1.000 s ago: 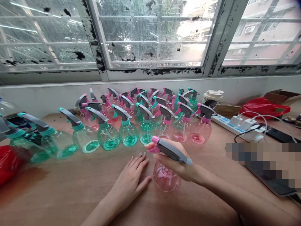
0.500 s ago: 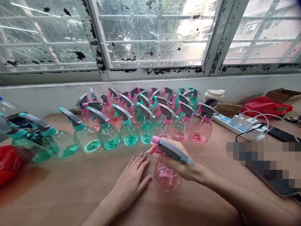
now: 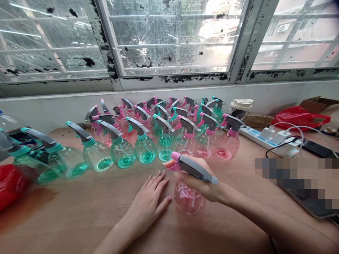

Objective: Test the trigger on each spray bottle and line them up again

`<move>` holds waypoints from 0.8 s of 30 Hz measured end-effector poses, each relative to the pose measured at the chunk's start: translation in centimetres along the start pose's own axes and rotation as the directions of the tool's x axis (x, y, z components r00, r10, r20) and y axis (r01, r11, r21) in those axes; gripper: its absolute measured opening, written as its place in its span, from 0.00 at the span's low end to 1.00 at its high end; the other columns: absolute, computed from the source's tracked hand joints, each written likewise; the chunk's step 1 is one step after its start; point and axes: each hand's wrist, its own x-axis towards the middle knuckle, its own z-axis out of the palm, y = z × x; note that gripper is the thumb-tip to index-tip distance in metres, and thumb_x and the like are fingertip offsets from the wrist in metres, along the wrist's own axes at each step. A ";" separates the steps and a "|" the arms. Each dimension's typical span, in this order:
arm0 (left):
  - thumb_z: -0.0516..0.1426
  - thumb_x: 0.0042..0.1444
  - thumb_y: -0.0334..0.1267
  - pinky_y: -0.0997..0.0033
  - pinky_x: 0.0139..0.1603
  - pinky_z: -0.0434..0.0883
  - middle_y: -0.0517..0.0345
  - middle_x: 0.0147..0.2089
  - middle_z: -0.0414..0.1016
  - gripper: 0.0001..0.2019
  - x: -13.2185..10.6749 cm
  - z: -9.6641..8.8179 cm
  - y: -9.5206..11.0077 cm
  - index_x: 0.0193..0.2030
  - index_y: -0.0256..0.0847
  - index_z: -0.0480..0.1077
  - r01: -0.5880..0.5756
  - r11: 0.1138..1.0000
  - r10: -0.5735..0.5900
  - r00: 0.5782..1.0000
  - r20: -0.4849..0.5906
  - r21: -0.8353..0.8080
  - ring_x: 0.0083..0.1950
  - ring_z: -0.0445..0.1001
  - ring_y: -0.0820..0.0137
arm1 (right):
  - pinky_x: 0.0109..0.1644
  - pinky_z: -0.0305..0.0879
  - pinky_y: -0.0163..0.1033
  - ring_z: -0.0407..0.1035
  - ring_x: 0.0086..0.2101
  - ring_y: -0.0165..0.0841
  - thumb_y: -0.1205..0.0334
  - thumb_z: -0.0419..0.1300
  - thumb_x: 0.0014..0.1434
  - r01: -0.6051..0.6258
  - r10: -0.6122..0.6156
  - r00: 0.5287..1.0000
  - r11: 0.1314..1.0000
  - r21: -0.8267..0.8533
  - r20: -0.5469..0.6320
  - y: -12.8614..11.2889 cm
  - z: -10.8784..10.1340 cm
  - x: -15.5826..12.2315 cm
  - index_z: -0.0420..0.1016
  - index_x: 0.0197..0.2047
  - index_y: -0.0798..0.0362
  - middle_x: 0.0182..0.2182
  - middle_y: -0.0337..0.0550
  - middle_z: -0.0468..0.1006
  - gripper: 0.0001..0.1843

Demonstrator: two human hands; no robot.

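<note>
My right hand (image 3: 208,190) is wrapped around the neck of a pink spray bottle (image 3: 188,201) with a grey and pink trigger head. Its index finger is stretched out in front of the pink trigger, and the nozzle points to the left. Flat on the wooden table (image 3: 97,211) lies my left hand (image 3: 148,199), fingers extended, beside the held bottle and holding nothing. Beyond both hands stand several green spray bottles (image 3: 124,155) and pink spray bottles (image 3: 227,146) in rows.
A power strip (image 3: 267,139) with plugged chargers lies at the right, near a lidded paper cup (image 3: 240,106) and a red plastic bag (image 3: 299,118). Another red bag (image 3: 10,183) sits at the left edge. Windows (image 3: 172,38) rise behind the table.
My right index finger has stretched slightly forward, away from the trigger. The bottle and my left hand have stayed in place.
</note>
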 end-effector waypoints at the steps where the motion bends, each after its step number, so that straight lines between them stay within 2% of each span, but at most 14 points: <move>1: 0.52 0.67 0.47 0.44 0.68 0.56 0.44 0.68 0.61 0.22 0.0 0.0 0.0 0.64 0.40 0.60 -0.003 1.000 0.003 1.000 -0.006 0.000 0.69 0.59 0.55 | 0.45 0.71 0.42 0.72 0.35 0.33 0.65 0.58 0.60 0.003 -0.003 1.000 1.000 0.006 -0.001 0.0 0.0 -0.1 0.74 0.46 0.51 0.39 0.44 0.78 0.10; 7: 0.52 0.67 0.47 0.44 0.68 0.56 0.44 0.68 0.61 0.22 0.0 0.1 -0.1 0.64 0.40 0.61 -0.002 1.000 0.002 1.000 -0.015 -0.007 0.69 0.59 0.55 | 0.51 0.71 0.47 0.73 0.34 0.34 0.66 0.58 0.60 0.003 -0.003 1.000 1.000 0.002 -0.015 0.1 0.1 -0.2 0.74 0.48 0.51 0.36 0.43 0.78 0.12; 13: 0.52 0.67 0.47 0.45 0.68 0.57 0.44 0.68 0.62 0.21 0.0 0.1 -0.1 0.63 0.41 0.62 -0.005 1.000 0.004 1.000 -0.030 -0.023 0.68 0.60 0.55 | 0.50 0.71 0.44 0.73 0.42 0.36 0.66 0.59 0.60 0.031 -0.031 1.000 0.998 0.059 -0.008 0.2 0.2 -0.2 0.75 0.46 0.51 0.42 0.45 0.78 0.10; 19: 0.53 0.67 0.46 0.44 0.68 0.57 0.45 0.68 0.61 0.21 0.1 -0.1 0.0 0.63 0.40 0.62 0.003 1.000 -0.003 1.000 -0.011 -0.012 0.69 0.59 0.54 | 0.40 0.69 0.38 0.69 0.33 0.31 0.66 0.61 0.58 -0.031 0.031 0.999 0.998 0.057 -0.011 -0.2 0.1 0.1 0.71 0.37 0.51 0.33 0.39 0.74 0.02; 24: 0.52 0.67 0.46 0.43 0.67 0.57 0.45 0.68 0.62 0.21 0.0 -0.1 0.0 0.62 0.40 0.63 -0.002 1.000 0.002 1.000 -0.012 -0.009 0.68 0.60 0.54 | 0.35 0.65 0.35 0.62 0.27 0.28 0.63 0.61 0.59 -0.030 0.029 0.999 0.999 -0.030 -0.023 -0.6 0.0 0.2 0.66 0.30 0.51 0.27 0.34 0.67 0.08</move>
